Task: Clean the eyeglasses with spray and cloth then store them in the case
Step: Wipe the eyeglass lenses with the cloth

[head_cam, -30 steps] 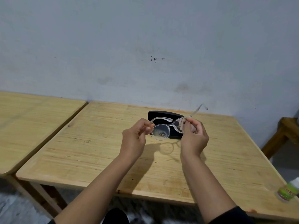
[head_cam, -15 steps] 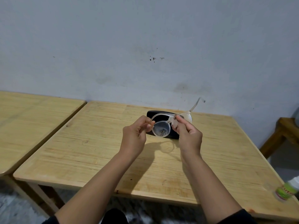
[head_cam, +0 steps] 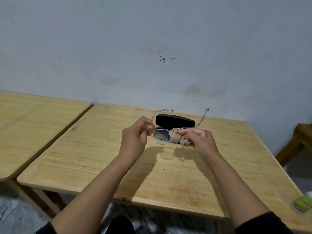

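- The spray bottle (head_cam: 303,204) stands nearest, at the table's (head_cam: 84,149) near right corner, well apart from the eyeglasses (head_cam: 161,136).
- Eyeglasses held above mid-table, frame running left-right, temples pointing away.
- Left hand (head_cam: 135,137) pinches the left hinge; right hand (head_cam: 199,141) presses the cloth (head_cam: 174,136) onto the right lens.
- The case (head_cam: 174,120) lies just beyond, lengthwise parallel; open tabletop around.

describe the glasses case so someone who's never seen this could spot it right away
Start at the nearer wooden table, the one under both arms. Near its far edge by the wall, just behind the eyeglasses, lies the case. It is the only black thing on the tabletop: a closed, long, rounded shape.
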`<move>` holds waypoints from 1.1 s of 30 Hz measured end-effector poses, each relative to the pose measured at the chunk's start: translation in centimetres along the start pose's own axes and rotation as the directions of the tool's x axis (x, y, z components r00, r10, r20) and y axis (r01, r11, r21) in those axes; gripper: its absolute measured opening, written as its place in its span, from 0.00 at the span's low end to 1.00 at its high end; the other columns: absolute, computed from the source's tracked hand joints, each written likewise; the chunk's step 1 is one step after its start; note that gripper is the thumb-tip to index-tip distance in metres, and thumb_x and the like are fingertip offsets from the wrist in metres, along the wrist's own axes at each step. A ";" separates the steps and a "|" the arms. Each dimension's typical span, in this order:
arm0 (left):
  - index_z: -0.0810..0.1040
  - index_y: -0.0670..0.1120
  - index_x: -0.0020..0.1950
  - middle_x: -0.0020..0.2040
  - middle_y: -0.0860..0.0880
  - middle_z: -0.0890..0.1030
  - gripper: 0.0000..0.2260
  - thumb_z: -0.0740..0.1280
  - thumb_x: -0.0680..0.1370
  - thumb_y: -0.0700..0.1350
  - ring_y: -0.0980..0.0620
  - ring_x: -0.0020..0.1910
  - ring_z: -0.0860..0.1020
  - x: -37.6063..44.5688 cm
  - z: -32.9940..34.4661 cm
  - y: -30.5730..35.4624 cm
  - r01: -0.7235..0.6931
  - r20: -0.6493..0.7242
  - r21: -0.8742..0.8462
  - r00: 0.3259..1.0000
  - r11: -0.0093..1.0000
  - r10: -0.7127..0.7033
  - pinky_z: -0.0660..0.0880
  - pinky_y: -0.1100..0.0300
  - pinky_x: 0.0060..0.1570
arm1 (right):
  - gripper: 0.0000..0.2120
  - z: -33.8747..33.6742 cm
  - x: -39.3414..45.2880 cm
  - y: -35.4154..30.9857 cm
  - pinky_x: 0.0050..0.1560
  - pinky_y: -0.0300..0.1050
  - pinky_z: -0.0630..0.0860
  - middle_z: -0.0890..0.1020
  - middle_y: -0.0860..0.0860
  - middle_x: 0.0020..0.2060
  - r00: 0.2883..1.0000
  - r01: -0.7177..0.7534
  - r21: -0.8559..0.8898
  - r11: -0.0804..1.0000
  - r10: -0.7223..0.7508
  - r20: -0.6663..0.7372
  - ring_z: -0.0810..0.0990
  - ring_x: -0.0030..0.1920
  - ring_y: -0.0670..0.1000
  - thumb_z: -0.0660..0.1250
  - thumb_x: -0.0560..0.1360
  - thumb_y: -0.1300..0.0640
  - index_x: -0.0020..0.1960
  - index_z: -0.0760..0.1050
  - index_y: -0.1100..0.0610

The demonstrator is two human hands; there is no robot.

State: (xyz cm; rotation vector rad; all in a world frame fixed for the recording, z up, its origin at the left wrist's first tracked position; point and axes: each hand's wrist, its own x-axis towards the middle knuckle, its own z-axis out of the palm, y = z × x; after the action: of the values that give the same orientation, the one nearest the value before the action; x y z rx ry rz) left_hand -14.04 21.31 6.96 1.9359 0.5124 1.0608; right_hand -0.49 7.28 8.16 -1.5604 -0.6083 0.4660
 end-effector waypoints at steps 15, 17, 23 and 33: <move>0.73 0.55 0.39 0.40 0.48 0.84 0.21 0.58 0.74 0.28 0.52 0.42 0.82 0.1 -0.3 -0.5 -0.029 0.003 0.051 1.000 0.998 0.028 0.79 0.51 0.48 | 0.14 -0.6 -0.4 1.0 0.38 0.38 0.75 0.84 0.47 0.31 0.978 0.095 -0.164 0.982 -0.123 -0.169 0.81 0.35 0.48 0.65 0.70 0.65 0.32 0.82 0.52; 0.73 0.56 0.39 0.41 0.46 0.83 0.23 0.57 0.73 0.26 0.51 0.43 0.82 -0.1 -0.1 -0.7 -0.044 0.013 0.064 0.999 0.997 0.043 0.79 0.49 0.48 | 0.13 0.0 -0.8 1.6 0.39 0.41 0.74 0.83 0.46 0.32 0.934 0.068 -0.076 0.995 -0.090 -0.345 0.80 0.35 0.59 0.65 0.71 0.63 0.36 0.82 0.49; 0.73 0.53 0.41 0.42 0.53 0.83 0.22 0.56 0.71 0.25 0.58 0.44 0.82 -1.1 1.4 -0.3 -0.110 0.045 0.047 0.993 0.993 0.108 0.79 0.62 0.45 | 0.11 2.7 -1.5 1.2 0.49 0.36 0.76 0.84 0.48 0.48 0.776 0.138 0.243 0.960 0.048 -0.629 0.82 0.47 0.43 0.63 0.76 0.62 0.53 0.81 0.53; 0.73 0.53 0.43 0.38 0.48 0.83 0.15 0.59 0.73 0.32 0.56 0.42 0.81 -0.3 1.8 -0.2 -0.214 0.022 0.064 0.977 0.975 0.213 0.71 0.73 0.37 | 0.09 2.0 -0.7 1.0 0.43 0.35 0.74 0.84 0.46 0.49 0.872 0.074 0.117 0.990 -0.008 -0.489 0.81 0.46 0.43 0.66 0.74 0.58 0.51 0.82 0.49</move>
State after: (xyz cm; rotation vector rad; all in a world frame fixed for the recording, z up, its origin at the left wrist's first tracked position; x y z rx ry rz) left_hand -12.75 20.36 6.10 2.0910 0.3397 1.1753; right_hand -2.20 8.35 7.00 -1.4591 -0.2114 0.0633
